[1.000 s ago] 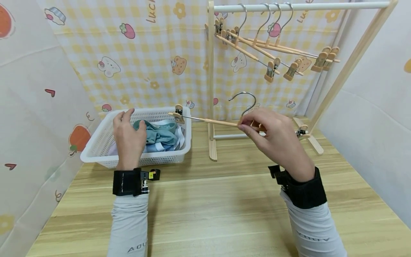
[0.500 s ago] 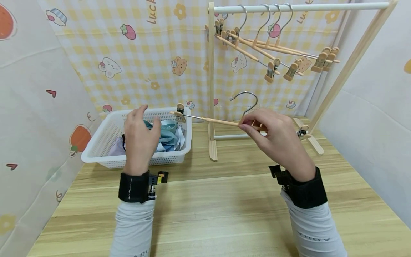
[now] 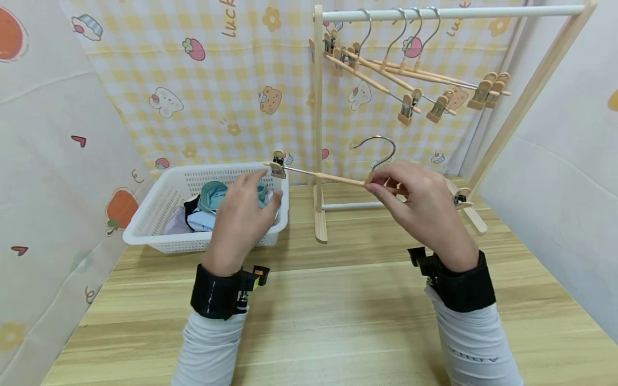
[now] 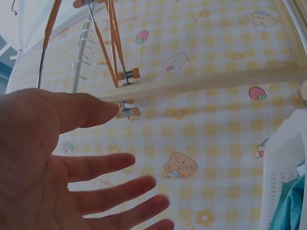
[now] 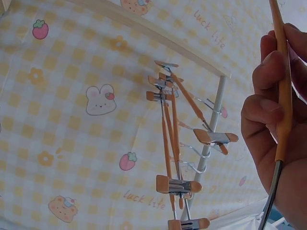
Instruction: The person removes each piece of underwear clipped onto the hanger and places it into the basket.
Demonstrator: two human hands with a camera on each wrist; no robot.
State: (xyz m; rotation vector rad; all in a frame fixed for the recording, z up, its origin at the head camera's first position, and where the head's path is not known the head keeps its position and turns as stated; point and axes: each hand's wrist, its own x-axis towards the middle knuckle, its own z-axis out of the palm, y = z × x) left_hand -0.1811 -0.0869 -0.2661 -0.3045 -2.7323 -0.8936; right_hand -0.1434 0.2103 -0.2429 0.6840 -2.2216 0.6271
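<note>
From the head view, the right hand (image 3: 419, 199) pinches one wooden clip hanger (image 3: 338, 180) at its middle, under the metal hook (image 3: 376, 152), which rises toward twelve o'clock. The hanger's long axis lies nearly level, running from three o'clock to nine o'clock, its left clip (image 3: 278, 164) tipped slightly higher and hanging over the near corner of the one white basket (image 3: 159, 206); its right clip (image 3: 461, 197) peeks out past the knuckles. The left hand (image 3: 243, 217) hovers with loose, spread fingers, gripping nothing, just below that left clip and in front of the crumpled clothes (image 3: 212, 201) in the basket. At one o'clock three more hangers (image 3: 410, 80) hang from the rail of the wooden rack (image 3: 317, 128), which stands on the table (image 3: 338, 311). In the left wrist view, the left hand (image 4: 57, 163) is an empty, flat palm with straight fingers, the hung hangers (image 4: 112, 52) beyond it. In the right wrist view, fingers of the right hand (image 5: 273, 124) curl round the held hanger's bar (image 5: 283, 96), which runs top to bottom; the three hung hangers (image 5: 177, 143) dangle from the rack's pole (image 5: 208, 148).
</note>
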